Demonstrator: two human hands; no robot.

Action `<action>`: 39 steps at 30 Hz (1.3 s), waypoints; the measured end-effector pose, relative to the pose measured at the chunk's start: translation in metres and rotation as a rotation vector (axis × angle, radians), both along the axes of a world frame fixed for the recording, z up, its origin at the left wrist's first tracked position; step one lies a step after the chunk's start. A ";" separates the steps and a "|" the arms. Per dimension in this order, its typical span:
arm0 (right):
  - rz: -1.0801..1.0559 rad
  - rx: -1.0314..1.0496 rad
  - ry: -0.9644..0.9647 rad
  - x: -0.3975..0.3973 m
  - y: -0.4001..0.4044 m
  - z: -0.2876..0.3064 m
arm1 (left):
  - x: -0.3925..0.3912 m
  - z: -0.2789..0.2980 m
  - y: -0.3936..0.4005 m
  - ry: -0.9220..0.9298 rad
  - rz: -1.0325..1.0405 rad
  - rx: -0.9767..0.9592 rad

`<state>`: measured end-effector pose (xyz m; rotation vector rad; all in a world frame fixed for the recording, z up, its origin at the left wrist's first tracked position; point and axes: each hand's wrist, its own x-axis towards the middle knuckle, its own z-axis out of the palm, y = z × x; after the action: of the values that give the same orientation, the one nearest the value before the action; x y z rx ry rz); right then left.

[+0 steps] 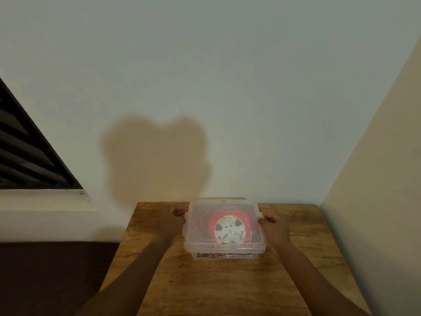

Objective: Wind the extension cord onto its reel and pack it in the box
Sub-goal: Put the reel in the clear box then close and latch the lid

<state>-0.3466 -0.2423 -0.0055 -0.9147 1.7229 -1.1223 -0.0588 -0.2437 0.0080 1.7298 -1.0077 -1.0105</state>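
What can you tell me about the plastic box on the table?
The box is clear plastic, squarish with rounded corners, its lid on and a printed label on the near side. It sits flat on the wooden table near the wall. Through the lid shows a red reel with a white hub. The left hand and right hand touch its sides.

Reel (pixel 230 229) in lidded box (pixel 224 246), box on table (pixel 205 283) near wall; hands flank box.

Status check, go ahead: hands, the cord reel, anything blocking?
Left hand and right hand press the sides of the clear box. Reel inside, lid on. Wooden table shows nothing in the way.
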 end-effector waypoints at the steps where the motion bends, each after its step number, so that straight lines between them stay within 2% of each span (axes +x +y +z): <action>1: 0.005 -0.007 0.018 0.000 0.001 -0.002 | 0.000 -0.002 0.001 -0.010 -0.011 -0.006; 8: 0.049 -0.059 0.109 -0.003 0.003 -0.012 | 0.003 -0.013 0.010 -0.057 -0.026 -0.022; 13: 0.091 -0.168 0.251 0.003 0.016 -0.029 | 0.003 -0.026 0.019 0.005 -0.005 -0.025; 16: 0.091 -0.220 0.235 0.008 0.022 -0.030 | -0.001 -0.030 0.021 0.012 -0.006 -0.044; 26: -0.005 -0.087 0.207 0.012 0.041 -0.047 | 0.002 -0.043 0.023 -0.020 -0.012 -0.003; 31: 0.029 -0.085 0.314 0.008 0.037 -0.047 | -0.003 -0.041 0.025 -0.048 0.003 0.000; 37: 0.083 -0.103 0.396 0.004 0.037 -0.044 | -0.029 -0.060 0.056 -0.086 0.130 -0.052; 39: 0.110 -0.089 0.559 0.006 0.034 -0.036 | -0.035 -0.067 0.064 -0.104 0.214 -0.060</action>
<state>-0.3403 -0.2081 -0.0415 -1.4627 2.0389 -0.9276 -0.0942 -0.1800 -0.0587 1.8120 -0.8852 -0.7541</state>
